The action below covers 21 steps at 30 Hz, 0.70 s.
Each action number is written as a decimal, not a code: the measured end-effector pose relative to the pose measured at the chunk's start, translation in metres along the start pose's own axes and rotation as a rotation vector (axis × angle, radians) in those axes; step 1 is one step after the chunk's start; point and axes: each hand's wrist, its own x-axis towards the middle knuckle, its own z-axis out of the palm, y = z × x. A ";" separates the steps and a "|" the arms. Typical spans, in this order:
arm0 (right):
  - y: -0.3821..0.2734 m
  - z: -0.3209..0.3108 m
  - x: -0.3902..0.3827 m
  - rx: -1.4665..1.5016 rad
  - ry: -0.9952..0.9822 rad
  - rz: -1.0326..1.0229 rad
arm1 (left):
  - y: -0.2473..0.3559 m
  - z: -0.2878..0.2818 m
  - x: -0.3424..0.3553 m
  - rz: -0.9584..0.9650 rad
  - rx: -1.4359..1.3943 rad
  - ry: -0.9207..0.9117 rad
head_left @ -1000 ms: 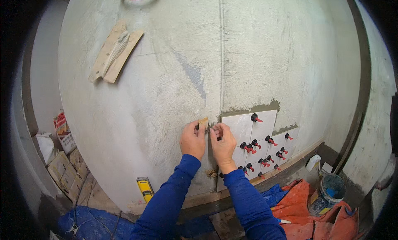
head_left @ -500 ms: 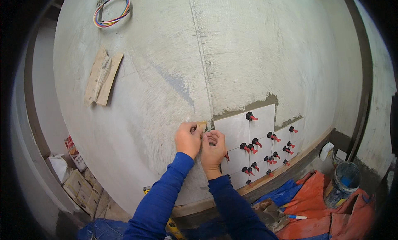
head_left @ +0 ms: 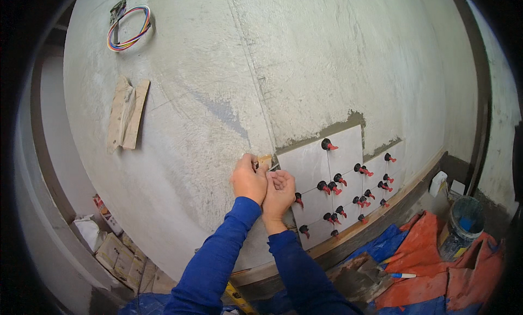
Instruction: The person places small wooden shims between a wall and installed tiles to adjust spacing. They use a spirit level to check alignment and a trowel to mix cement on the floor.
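My left hand [head_left: 248, 180] is closed on a small tan wooden piece [head_left: 265, 159] against the grey plastered wall [head_left: 196, 64], just left of the top left corner of the white tiles [head_left: 297, 168]. Close beside it, my right hand [head_left: 279, 192] has curled fingers and pinches a thin grey pin-like item [head_left: 274, 168], partly hidden by the fingers. Several black levelling clips with red handles [head_left: 329, 145] stud the tile joints. A band of grey mortar [head_left: 348, 119] borders the tiles' upper edge.
Coiled coloured wires [head_left: 128, 43] and a folded cardboard piece [head_left: 122, 113] hang at upper left. A bucket [head_left: 460, 233], an orange tarp [head_left: 419, 252], a white bottle [head_left: 438, 181] and a yellow level [head_left: 239, 297] lie low. Boxes [head_left: 114, 255] are stacked at lower left.
The view has swung, bringing the coiled wires fully into sight and shifting the wall's features. My hands stay at the tile edge, my right hand now drawn closer under my left.
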 end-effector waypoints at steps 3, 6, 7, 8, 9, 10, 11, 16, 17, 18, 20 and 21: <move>0.003 0.001 0.000 0.057 0.014 0.005 | 0.003 -0.002 0.001 0.037 0.043 -0.004; 0.005 0.000 0.000 -0.103 -0.006 0.046 | 0.007 -0.006 0.002 0.083 0.184 -0.026; 0.004 0.000 -0.001 -0.204 0.001 0.091 | 0.009 -0.008 0.002 0.108 0.230 -0.021; 0.004 0.000 -0.002 -0.184 -0.019 0.071 | 0.011 -0.009 0.003 0.151 0.273 0.001; 0.004 0.000 -0.002 -0.177 -0.020 0.077 | 0.014 -0.010 0.003 0.142 0.275 -0.013; 0.003 -0.001 -0.003 -0.175 -0.033 0.082 | 0.016 -0.011 0.003 0.150 0.275 -0.010; 0.003 0.000 -0.004 -0.162 -0.029 0.080 | 0.017 -0.011 0.004 0.126 0.287 -0.031; 0.006 0.001 -0.004 -0.120 -0.027 0.036 | 0.015 -0.012 0.017 0.187 0.195 -0.057; 0.007 0.002 -0.004 -0.085 -0.035 0.058 | 0.012 -0.014 0.020 0.216 0.202 -0.078; 0.008 0.002 -0.005 -0.044 -0.036 0.097 | 0.009 -0.015 0.021 0.245 0.177 -0.097; 0.009 0.003 -0.005 -0.030 -0.052 0.086 | 0.005 -0.017 0.024 0.309 0.121 -0.120; 0.009 0.003 -0.004 -0.059 -0.066 0.034 | 0.003 -0.018 0.024 0.332 0.109 -0.135</move>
